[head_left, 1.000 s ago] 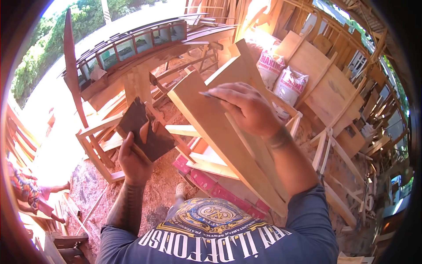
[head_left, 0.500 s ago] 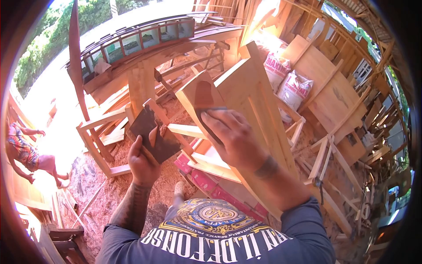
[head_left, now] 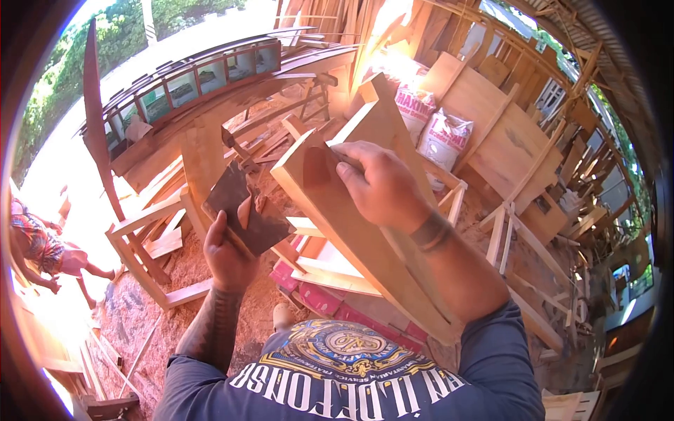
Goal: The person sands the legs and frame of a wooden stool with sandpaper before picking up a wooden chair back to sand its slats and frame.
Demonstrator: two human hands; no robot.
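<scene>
My left hand (head_left: 230, 252) grips a dark, square putty board (head_left: 261, 228) by its near edge, thumb on top. A lump of reddish-brown putty (head_left: 245, 209) sits on the board. My right hand (head_left: 385, 184) is closed around a thin, dark scraper, mostly hidden under the fingers. It rests at the right edge of a pale wooden panel (head_left: 344, 217), near the upper end. Just left of the fingers, a smooth reddish-brown patch of putty (head_left: 319, 167) is spread on the panel's face.
Wooden frames (head_left: 140, 259) stand to the left and behind the panel. White sacks (head_left: 446, 137) and a large plywood sheet (head_left: 502, 126) lie at the back right. A pink box (head_left: 330, 302) lies below the panel. Another person (head_left: 45, 242) is at the far left.
My right hand has shifted up and to the right, from across the panel's face to its right edge. More of the putty patch shows. The view has turned slightly right.
</scene>
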